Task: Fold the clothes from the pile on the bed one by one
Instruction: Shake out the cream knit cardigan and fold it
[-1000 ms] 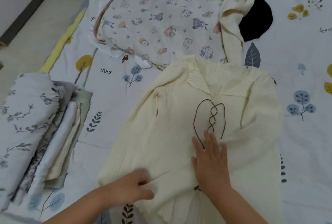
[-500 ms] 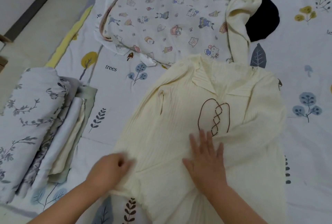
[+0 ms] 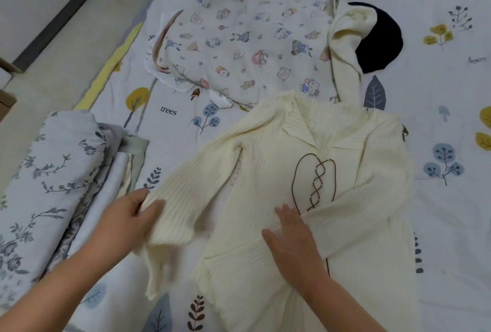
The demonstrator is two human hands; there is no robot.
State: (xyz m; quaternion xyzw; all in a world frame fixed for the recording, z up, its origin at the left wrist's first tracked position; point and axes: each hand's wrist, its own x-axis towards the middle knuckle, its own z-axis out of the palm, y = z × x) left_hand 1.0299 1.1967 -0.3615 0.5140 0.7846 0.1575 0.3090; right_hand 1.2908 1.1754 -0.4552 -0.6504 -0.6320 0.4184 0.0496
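Seen from the head camera, a cream knit sweater lies face up on the bed, near the bed's near edge and right of its middle, with a brown lace criss-crossed below the collar. The left hand grips the sweater's left sleeve, thumb on top and fingers curled under the cuff, and holds it out toward the bed's left edge. The right hand rests flat on the sweater's front just below the lace, its fingers straight and slightly spread, holding nothing. The sweater's other sleeve lies folded across its front, touching the right hand. The hem runs out of the bottom of the picture, so its end is not visible.

Toward the far edge lies a cartoon-print garment, spread out and wrinkled, with another cream garment draped over its right side. Partly hidden behind that is a dark round item; what it is cannot be told. By the bed's left edge sits a stack of folded fabrics, floral on top, cut off by the picture's left side.
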